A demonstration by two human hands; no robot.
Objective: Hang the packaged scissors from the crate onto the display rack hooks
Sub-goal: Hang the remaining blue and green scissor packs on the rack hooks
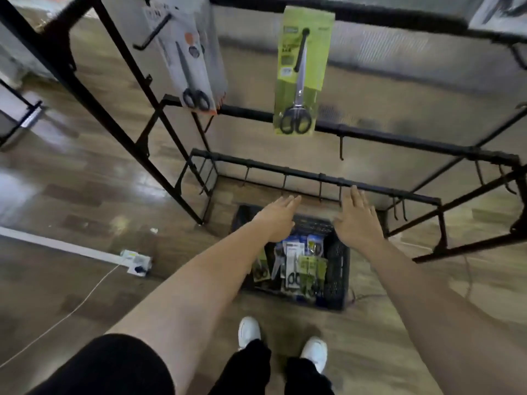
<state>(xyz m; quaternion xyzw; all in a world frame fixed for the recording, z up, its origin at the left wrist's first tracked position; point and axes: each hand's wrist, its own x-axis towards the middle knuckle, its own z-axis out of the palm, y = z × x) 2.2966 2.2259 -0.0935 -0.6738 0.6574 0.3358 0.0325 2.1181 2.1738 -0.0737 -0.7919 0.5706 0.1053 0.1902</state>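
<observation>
The crate (339, 269) sits on the floor just ahead of white shoes (249, 330), with scissors packs (293, 266) piled inside, beneath both hands. The left hand (278, 218) and right hand (356, 220) hover flat, fingers straight, holding nothing. Beyond, a green pack (299, 78) and a white pack (191, 61) hang on the rack (285, 172).

We cannot read the print on the green card pack of black-handled scissors (299, 75) hanging from the black metal display rack (370, 132); it is too blurred. The white and orange card pack of scissors (189, 61) to its left is smeared too, and the upper edge cuts off its top. The rack runs out past the top and right edges. At the top right corner a pale pack (499, 10) shows only a slice. The left hand (278, 216) and its forearm cover the far left part of the black plastic crate (339, 263); the right hand (358, 220) hides its far right corner. The packs of scissors inside (293, 266) overlap, so we cannot count them.
</observation>
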